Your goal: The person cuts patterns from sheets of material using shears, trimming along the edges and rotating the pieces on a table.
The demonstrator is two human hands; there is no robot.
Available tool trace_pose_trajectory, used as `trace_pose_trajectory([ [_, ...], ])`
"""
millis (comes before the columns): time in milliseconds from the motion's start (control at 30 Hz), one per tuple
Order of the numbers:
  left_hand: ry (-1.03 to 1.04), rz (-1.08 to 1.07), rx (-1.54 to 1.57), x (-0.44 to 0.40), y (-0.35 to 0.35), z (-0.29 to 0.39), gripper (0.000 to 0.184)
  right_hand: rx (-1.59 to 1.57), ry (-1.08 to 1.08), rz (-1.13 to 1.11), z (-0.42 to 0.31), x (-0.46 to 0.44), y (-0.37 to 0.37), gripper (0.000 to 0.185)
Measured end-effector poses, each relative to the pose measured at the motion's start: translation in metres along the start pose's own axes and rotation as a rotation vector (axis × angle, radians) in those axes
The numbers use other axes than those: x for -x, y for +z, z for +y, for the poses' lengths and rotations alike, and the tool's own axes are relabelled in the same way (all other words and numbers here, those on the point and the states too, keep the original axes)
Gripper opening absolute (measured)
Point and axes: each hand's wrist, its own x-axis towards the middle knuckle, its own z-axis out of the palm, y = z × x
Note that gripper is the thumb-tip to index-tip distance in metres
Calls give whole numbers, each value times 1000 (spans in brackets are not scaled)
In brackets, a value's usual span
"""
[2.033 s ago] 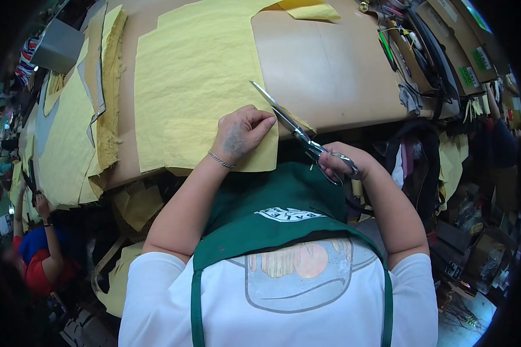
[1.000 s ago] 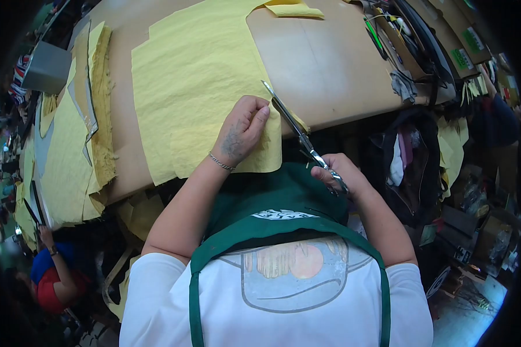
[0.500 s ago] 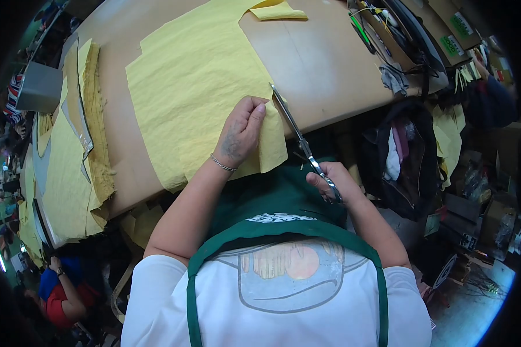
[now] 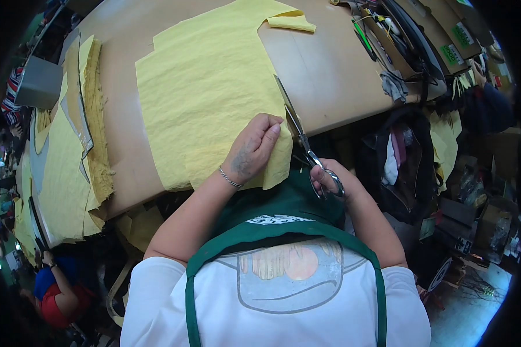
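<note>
A large sheet of yellow fabric (image 4: 208,98) lies on the tan table, its near edge hanging over the table's front. My left hand (image 4: 255,147) is closed on the fabric close to its right edge, thumb against the curled fingers. In my right hand (image 4: 330,178) are large metal scissors (image 4: 304,139), my thumb and fingers at the handles. The blades point up and away from me, parted a little, at the fabric's right edge just right of my left hand. A narrow flap of the fabric folds over at the far end.
Stacked yellow material (image 4: 98,133) with grey-edged pieces lies on the table's left. A grey box (image 4: 39,82) stands beyond it. Boxes with pens and tools (image 4: 388,43) fill the far right. A dark open bag (image 4: 408,165) hangs at right. A co-worker in red (image 4: 61,303) is at lower left.
The view has shifted. The scissors' blades, nearly closed half a second ago, are now parted. My left hand has moved slightly right and toward me, still on the fabric.
</note>
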Motion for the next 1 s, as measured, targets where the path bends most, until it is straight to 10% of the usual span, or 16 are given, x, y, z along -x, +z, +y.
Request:
trace_pose_trajectory([
  [1000,9,-39,-12,5,9,7,23,13,-47,-7,11,25,-4,65],
])
